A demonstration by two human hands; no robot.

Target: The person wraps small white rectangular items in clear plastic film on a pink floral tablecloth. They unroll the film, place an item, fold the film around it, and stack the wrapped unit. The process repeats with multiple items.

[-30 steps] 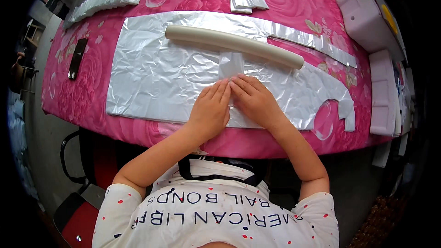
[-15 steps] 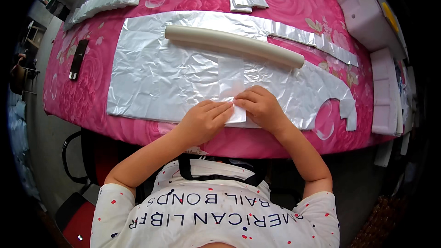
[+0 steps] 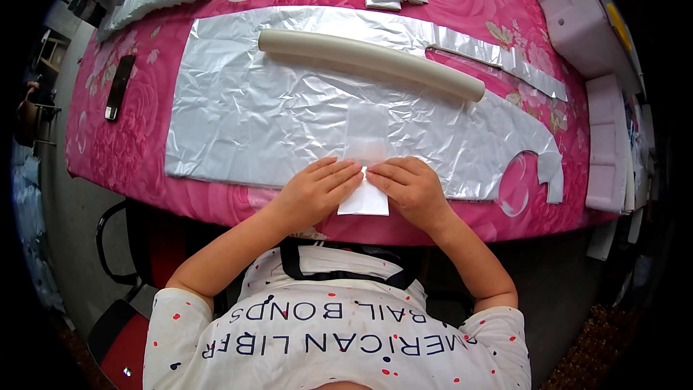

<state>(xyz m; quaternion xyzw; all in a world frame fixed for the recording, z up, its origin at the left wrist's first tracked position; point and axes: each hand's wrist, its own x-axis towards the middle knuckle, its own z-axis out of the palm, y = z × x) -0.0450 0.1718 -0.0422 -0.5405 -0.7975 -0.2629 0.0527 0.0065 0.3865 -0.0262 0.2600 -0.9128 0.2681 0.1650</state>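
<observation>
Lying between the left hand (image 3: 315,189) and right hand (image 3: 408,186), a white folded piece (image 3: 364,201) is pinched by both.

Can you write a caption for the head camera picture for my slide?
Both hands, left hand and right hand, press a small white bag flat on a silver sheet near a foam tube.

Crinkled, shiny silver foil sheet (image 3: 289,115) on a glossy pink floral tablecloth (image 3: 144,166); matt beige foam tube (image 3: 368,61).
</observation>
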